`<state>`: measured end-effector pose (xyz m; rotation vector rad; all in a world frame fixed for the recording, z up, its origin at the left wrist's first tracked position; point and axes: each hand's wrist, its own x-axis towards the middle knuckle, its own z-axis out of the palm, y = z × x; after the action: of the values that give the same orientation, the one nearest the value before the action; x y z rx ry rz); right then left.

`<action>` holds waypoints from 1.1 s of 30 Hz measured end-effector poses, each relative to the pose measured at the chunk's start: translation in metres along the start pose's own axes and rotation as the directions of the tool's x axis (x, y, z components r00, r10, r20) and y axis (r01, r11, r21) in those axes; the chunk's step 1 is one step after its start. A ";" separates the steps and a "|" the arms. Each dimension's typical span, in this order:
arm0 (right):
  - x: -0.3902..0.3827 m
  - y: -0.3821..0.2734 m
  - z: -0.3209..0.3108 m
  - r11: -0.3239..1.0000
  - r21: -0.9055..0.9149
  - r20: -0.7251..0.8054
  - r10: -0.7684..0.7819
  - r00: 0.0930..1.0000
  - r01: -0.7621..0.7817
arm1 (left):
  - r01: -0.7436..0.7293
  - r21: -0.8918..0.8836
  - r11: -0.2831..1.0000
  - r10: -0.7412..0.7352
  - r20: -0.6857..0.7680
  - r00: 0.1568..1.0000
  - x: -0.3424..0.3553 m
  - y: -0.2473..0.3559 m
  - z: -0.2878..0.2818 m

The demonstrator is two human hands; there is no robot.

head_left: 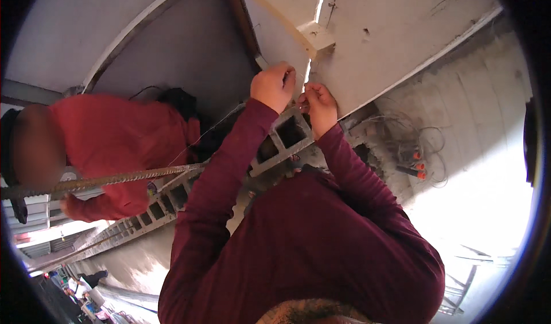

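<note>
My left hand (pixel 272 87) is closed, fingers curled, just below a wooden beam (pixel 272 11). My right hand (pixel 317 107) is pinched beside it, next to a pale board (pixel 390 48) and a narrow bright gap. What either holds is hidden or too small to make out. Beneath both runs a course of grey hollow concrete blocks (pixel 297 146). A thin wire or string (pixel 201 135) stretches from the lower left toward my left hand; whether it reaches my fingers I cannot tell.
A co-worker in red (pixel 109 134) is close on my left, behind a ribbed steel bar (pixel 143 173) crossing the view. Orange-tipped tubes (pixel 419 168) and loose wires lie right of the blocks against a pale concrete surface (pixel 459 94). More people (pixel 86 284) are far off, lower left.
</note>
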<state>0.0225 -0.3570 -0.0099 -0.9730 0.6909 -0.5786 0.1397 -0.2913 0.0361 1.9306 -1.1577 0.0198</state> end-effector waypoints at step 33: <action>-0.004 0.005 0.008 0.998 0.036 0.048 -0.047 0.998 0.045 | 0.412 -0.468 0.782 -0.302 0.295 0.907 -0.009 -0.012 0.008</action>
<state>0.0266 -0.3473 -0.0100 -0.9694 0.6140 -0.6038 0.1396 -0.2878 0.0196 1.6425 -0.7856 -0.6556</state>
